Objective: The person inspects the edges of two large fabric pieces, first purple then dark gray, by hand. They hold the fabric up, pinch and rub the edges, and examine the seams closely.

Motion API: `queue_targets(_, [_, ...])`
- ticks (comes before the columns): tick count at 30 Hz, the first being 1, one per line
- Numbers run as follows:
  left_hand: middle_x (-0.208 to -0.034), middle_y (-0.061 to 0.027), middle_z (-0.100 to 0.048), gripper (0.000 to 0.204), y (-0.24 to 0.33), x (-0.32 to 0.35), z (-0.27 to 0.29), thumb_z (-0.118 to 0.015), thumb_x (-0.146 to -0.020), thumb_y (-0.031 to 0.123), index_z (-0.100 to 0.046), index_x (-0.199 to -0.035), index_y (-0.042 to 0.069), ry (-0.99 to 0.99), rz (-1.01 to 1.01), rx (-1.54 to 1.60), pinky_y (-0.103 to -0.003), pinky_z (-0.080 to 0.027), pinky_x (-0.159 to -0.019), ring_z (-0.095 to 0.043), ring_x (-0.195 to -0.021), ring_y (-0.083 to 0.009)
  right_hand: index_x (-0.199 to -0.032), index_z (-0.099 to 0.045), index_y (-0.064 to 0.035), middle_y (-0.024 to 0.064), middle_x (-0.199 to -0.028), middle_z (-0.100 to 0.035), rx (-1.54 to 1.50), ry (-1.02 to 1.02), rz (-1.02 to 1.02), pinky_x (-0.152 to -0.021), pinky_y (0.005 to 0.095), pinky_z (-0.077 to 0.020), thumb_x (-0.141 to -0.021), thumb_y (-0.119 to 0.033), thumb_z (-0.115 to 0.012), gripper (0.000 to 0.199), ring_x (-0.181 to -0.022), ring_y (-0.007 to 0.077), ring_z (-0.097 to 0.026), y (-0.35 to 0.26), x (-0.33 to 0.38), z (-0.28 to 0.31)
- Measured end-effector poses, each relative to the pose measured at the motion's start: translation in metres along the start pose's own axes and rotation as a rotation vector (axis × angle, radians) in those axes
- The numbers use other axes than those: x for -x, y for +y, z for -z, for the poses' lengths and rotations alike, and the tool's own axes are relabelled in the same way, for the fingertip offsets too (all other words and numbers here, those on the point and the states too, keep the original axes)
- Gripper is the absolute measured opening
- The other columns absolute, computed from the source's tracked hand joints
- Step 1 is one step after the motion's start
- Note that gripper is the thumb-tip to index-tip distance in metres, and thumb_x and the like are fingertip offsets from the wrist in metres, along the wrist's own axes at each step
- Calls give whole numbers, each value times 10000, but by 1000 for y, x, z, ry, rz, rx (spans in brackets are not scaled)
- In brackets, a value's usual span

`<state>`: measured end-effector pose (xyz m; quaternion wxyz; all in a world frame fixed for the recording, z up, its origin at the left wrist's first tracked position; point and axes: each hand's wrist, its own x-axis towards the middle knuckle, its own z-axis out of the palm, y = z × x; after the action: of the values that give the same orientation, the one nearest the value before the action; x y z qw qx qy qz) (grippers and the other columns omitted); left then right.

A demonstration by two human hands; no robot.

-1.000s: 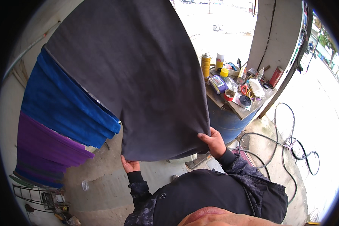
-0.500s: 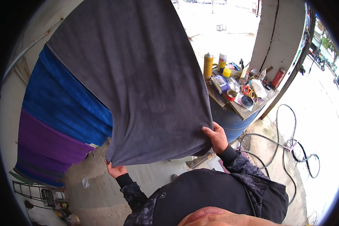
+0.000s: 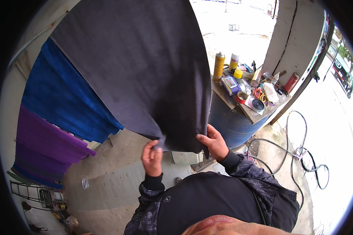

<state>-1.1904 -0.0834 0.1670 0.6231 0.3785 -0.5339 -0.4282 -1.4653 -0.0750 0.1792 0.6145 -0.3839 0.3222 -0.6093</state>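
Observation:
A large dark grey cloth (image 3: pixel 145 70) hangs down in front of me, its lower edge at the height of my hands. My left hand (image 3: pixel 152 158) pinches the lower left part of that edge, fingers closed on the fabric. At the lower right corner my right hand (image 3: pixel 215 144) grips the cloth, thumb on the near side. Between the hands the edge droops in folds. To the left hang a blue cloth (image 3: pixel 66 98) and a purple cloth (image 3: pixel 47 135), both apart from my hands.
A board on a blue barrel (image 3: pixel 235 125) at the right carries spray cans (image 3: pixel 219 66), scissors (image 3: pixel 259 93) and tape rolls (image 3: pixel 257 104). A black hose (image 3: pixel 278 145) lies coiled on the floor. A metal rack (image 3: pixel 31 194) stands at the lower left.
My left hand has moved right and up with the cloth's edge, closer to my right hand. My right hand has shifted slightly left. The cloth's lower part is now narrower and more folded.

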Motion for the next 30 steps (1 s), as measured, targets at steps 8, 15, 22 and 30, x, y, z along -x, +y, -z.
queue_targets(8, [-1184,-45,-698,286,-12,26,-54,-798,-982,39,-712,-1255,35,-482,57,8,-318,-513,-1027,-661,-1108,-162,-1389,-631,-23,-5,-1237,-713,38,-108,-133,-974,274,-536,-1063,-71,-689,334,-1121,72,-647,27,9,-11])
queue_targets(15, [-1108,-37,-718,204,-13,32,-42,-782,-998,89,-714,-1185,46,-635,197,-165,-315,-521,-998,-667,-1078,-150,-1391,-648,-9,17,-1231,-721,0,-64,-315,-985,283,-543,-1070,-86,-687,332,-1112,86,-664,48,21,6])
queue_targets(22, [-1060,-38,-720,174,-22,38,-36,-762,-1040,144,-666,-1126,28,-834,329,-247,-318,-529,-995,-667,-1044,-144,-1304,-731,-2,28,-1177,-779,-6,-46,-257,-935,286,-576,-1078,-118,-714,255,-1031,92,-706,53,25,12])
queue_targets(30, [-1017,-76,-719,225,-30,44,-32,-795,-1019,180,-653,-1086,19,-759,304,-344,-340,-547,-952,-686,-997,-170,-1294,-730,-18,-17,-1152,-759,81,-65,-225,-947,278,-556,-1076,-69,-702,226,-1050,70,-671,83,33,23])
